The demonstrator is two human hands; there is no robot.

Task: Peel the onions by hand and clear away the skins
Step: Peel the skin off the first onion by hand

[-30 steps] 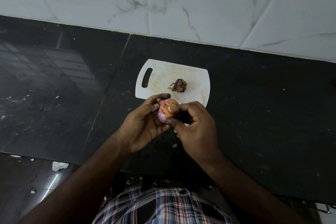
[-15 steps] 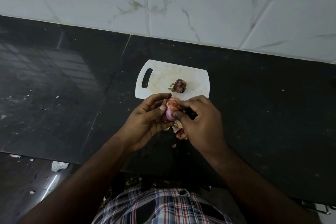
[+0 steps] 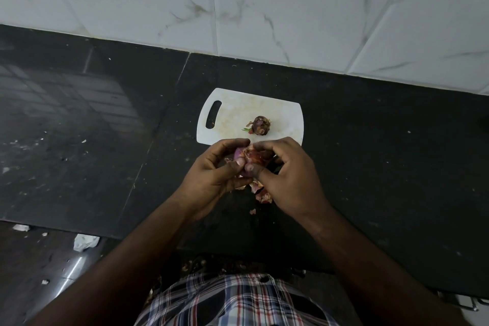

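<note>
Both hands hold one red onion just in front of the white cutting board. My left hand cups the onion from the left, thumb on its pale purple side. My right hand grips it from the right, fingers curled over the loose brown skin on top. A second onion, dark and with its skin on, lies on the board. Torn skins lie on the black counter under my hands.
The black stone counter runs wall to wall, with small scraps scattered on its left part. White marble tiles rise behind it. Bits of skin and paper lie on the floor at lower left.
Both hands have shifted slightly up toward the board and turned the onion. More torn skin now lies on the counter below my right hand.
</note>
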